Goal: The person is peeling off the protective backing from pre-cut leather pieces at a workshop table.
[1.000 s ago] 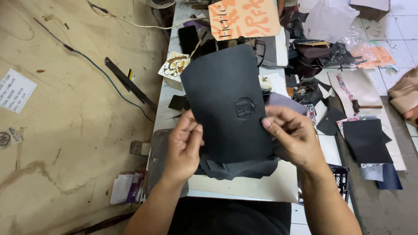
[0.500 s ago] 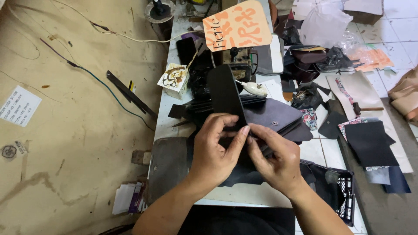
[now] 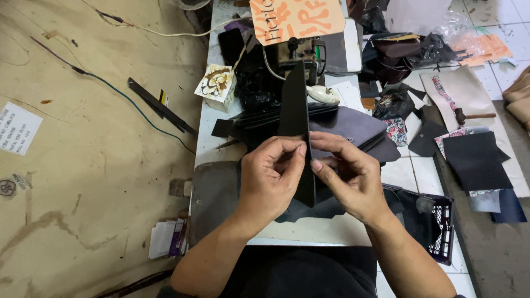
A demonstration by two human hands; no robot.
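Standing almost edge-on above the white bench (image 3: pixel 353 232), a black folded leather panel (image 3: pixel 295 113) is held upright between both hands, seemingly so that its two halves can be lined up along the fold. The left hand (image 3: pixel 270 185) is closed in a narrow grip on the panel's lower edge, thumb and fingertips pinching it. The right hand (image 3: pixel 348 179) is pinched on the same edge from the other side. Beyond, stacked grey leather pieces (image 3: pixel 353 124) lie beside a small sewing machine (image 3: pixel 301 52).
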